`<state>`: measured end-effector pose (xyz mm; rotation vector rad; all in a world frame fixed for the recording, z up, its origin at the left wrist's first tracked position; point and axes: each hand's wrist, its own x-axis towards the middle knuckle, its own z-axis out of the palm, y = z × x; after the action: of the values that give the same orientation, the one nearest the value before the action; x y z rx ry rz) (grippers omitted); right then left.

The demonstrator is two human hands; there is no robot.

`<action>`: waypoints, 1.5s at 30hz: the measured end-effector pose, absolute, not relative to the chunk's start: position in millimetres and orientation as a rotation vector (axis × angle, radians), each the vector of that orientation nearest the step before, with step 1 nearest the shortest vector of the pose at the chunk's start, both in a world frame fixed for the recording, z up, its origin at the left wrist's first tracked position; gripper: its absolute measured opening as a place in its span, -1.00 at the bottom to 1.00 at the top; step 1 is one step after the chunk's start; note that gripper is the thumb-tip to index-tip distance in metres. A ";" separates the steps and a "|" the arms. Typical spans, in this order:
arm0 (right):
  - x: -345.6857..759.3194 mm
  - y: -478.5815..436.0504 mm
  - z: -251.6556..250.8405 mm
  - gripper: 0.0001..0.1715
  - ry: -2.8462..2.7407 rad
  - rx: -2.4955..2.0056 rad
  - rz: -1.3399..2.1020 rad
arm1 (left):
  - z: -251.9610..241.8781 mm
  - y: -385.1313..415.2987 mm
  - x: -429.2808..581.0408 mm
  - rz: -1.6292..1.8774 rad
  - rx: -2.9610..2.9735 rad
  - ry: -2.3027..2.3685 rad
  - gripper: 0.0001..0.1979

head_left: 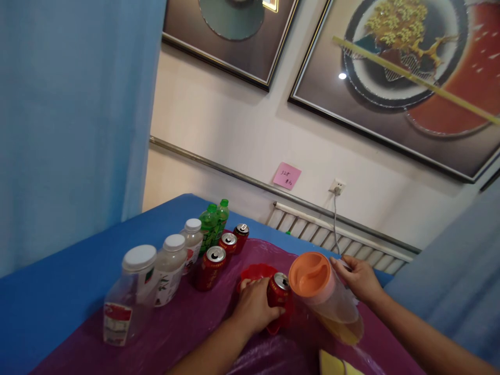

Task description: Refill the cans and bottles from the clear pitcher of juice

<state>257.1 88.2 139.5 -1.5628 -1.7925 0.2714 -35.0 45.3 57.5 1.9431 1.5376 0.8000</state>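
Pitcher [330, 304] with pale-yellow liquid [339, 330] is at your right over the purple sheet [164, 349], fingers of your right hand [360, 278] clamped at its handle side, likely to steady it. Your left hand [255, 306] is wrapped around a red can [278, 292], in or over the scalloped red bowl [258, 270], probably against tipping. Clear rounded plastic, smooth orange lid [310, 274]; metal can, glossy wrinkled sheet.

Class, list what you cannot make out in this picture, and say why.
In the head view:
Red dish: its middle, behind the left hand.
Red can: its base, behind the same hand.
Pitcher: its handle, partly covered by the right hand.
Yellow item: cut off by the bottom edge.
Pink note: writing too small to read fully.
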 end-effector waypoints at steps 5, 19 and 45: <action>258.2 88.0 138.6 -0.37 -1.801 -1.559 0.267 | 57.7 45.3 -35.1 0.765 1.943 1.553 -0.38; 256.3 84.7 141.3 -0.38 -1.807 -1.568 0.245 | 58.3 44.1 -35.3 0.773 1.947 1.552 -0.38; 261.5 88.0 137.1 -0.35 -1.818 -1.567 0.212 | 56.7 44.6 -34.8 0.788 1.941 1.535 -0.38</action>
<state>261.5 88.0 137.1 -1.5668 -1.8176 0.2121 -34.8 44.6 56.7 1.9413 1.5349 0.7883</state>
